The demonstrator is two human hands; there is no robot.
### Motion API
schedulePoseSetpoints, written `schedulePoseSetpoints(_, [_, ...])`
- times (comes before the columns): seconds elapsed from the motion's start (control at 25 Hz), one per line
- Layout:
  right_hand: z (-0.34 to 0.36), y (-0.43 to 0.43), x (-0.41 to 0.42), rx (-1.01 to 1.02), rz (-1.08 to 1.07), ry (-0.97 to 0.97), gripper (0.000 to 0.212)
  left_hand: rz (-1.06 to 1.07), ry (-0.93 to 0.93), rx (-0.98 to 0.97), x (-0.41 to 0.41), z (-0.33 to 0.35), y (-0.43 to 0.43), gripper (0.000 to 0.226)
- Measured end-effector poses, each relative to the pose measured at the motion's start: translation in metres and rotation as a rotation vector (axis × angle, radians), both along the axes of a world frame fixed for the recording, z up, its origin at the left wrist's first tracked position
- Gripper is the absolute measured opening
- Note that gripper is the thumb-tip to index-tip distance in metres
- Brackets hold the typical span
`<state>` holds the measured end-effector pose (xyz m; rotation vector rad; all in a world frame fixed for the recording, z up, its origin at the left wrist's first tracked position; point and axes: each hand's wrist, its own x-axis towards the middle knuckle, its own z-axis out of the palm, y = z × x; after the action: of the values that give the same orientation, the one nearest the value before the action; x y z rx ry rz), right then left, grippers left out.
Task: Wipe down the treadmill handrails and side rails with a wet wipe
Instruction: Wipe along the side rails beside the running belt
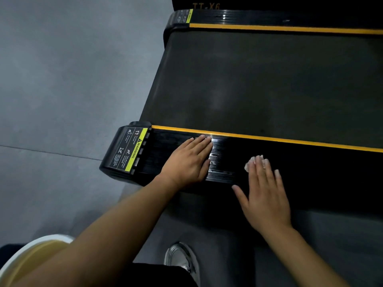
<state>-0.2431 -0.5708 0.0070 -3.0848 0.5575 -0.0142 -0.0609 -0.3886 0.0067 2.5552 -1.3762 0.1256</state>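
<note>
The near side rail (pixel 300 162) of the treadmill is black and ribbed, with a yellow stripe along its inner edge. My left hand (pixel 189 162) lies flat on the rail, fingers straight, close to the rail's end cap. My right hand (pixel 265 193) is spread flat over the rail's outer part, fingers straight, pressing a crumpled white wet wipe (pixel 248 165) that shows under the fingertips. A wet, shiny patch lies on the rail between the two hands. The far side rail (pixel 269 19) runs along the top of the view.
The dark running belt (pixel 259 83) lies between the two rails. A warning label (pixel 129 150) covers the near rail's end cap. Grey floor (pixel 62 79) spreads to the left. My shoe (pixel 182 257) stands beside the treadmill, and a white rounded object (pixel 27 251) sits at bottom left.
</note>
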Motion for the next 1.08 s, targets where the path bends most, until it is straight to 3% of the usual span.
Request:
schedulePoseSetpoints(0.08, [-0.002,0.019,0.011,0.025,-0.021,-0.017,0.09,-0.004,-0.001,-0.009,-0.001,-0.001,0.0,0.059])
schedulePoseSetpoints(0.28, [-0.012,0.065,0.03,0.012,0.226,-0.043,0.086,-0.009,0.018,-0.001,0.001,-0.001,0.001,0.06])
schedulePoseSetpoints(0.52, [0.0,0.016,-0.021,-0.018,-0.035,-0.034,0.085,-0.014,0.012,0.024,0.001,0.001,0.001,0.062])
schedulePoseSetpoints(0.76, [-0.012,0.087,0.018,-0.002,0.204,-0.038,0.088,-0.01,0.059,0.057,0.002,0.003,0.002,0.064])
schedulePoseSetpoints(0.96, [-0.003,0.026,-0.038,-0.078,0.101,-0.011,0.085,-0.062,0.129,0.163,0.012,0.016,0.019,0.065])
schedulePoseSetpoints(1.08, [-0.001,0.055,-0.018,-0.04,0.077,-0.016,0.089,0.012,0.063,0.212,0.031,0.019,0.068,0.069])
